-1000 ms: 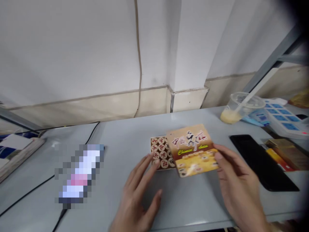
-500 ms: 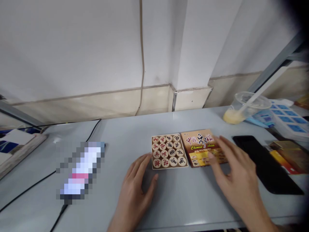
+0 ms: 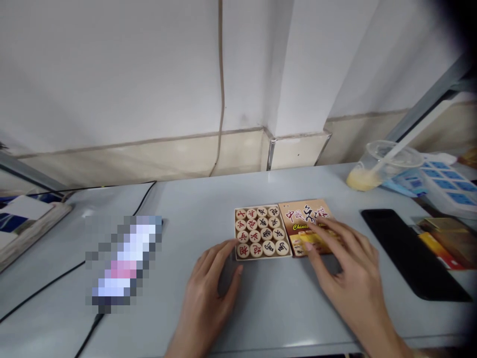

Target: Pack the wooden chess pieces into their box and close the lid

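An uncovered box of Chinese chess pieces [image 3: 261, 231] lies on the grey table, its round pieces in rows with red characters on the left and black ones on the right. Against its right side rests the printed box lid [image 3: 292, 215], face up. My left hand [image 3: 210, 286] is open at the box's left edge, forefinger at the lower left corner and thumb apart. Over the lower right of the lid spreads my right hand [image 3: 346, 266], open, hiding part of the picture; whether its fingertips touch the lid I cannot tell.
On the left lies a phone [image 3: 126, 266], blurred out, with a cable. A black phone-like slab [image 3: 413, 253] and small packets [image 3: 447, 243] are at right. Behind them stand a plastic cup [image 3: 380, 166] with a straw and a blue-and-white tray [image 3: 447, 181]. A wall closes the back.
The lid, held tilted over the box by my right hand, was set down flat to its right and let go. My right hand then moved left over it. My left hand stayed by the box.
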A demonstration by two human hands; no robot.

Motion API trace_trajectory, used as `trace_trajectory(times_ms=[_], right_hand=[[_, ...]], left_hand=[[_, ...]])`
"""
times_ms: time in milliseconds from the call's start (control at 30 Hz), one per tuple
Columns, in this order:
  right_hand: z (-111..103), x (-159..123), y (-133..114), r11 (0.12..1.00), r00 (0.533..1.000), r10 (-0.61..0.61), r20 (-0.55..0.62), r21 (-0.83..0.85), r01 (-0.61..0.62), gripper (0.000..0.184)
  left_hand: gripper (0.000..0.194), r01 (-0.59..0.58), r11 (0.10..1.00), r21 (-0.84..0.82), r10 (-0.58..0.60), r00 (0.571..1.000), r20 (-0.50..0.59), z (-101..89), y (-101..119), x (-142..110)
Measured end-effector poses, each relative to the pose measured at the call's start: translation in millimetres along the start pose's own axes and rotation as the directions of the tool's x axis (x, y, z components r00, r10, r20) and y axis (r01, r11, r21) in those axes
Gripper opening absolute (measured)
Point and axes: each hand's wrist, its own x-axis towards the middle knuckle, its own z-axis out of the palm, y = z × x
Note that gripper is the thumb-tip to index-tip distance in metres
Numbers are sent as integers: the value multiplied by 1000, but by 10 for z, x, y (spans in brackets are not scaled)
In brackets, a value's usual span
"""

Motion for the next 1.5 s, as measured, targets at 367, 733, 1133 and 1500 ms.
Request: trace_trajectory(times_ms=[367, 733, 1133, 1500], right_hand=[[77, -42, -220, 988, 987, -154, 56, 32, 152, 21], [127, -23, -243, 989, 991, -120, 60, 100, 114, 17], [136, -51, -214, 979, 992, -100, 71, 187, 86, 21], [132, -64, -235, 976, 992, -88, 94, 207, 67, 19]], left_hand=[[21, 62, 998, 18, -60, 994, -96, -4, 8, 37], [15, 124, 983, 136, -117, 992, -56, 2, 97, 135], [15, 98, 993, 65, -88, 986, -142, 53, 131, 122], [15, 137, 987, 83, -125, 983, -137, 105, 145, 124]])
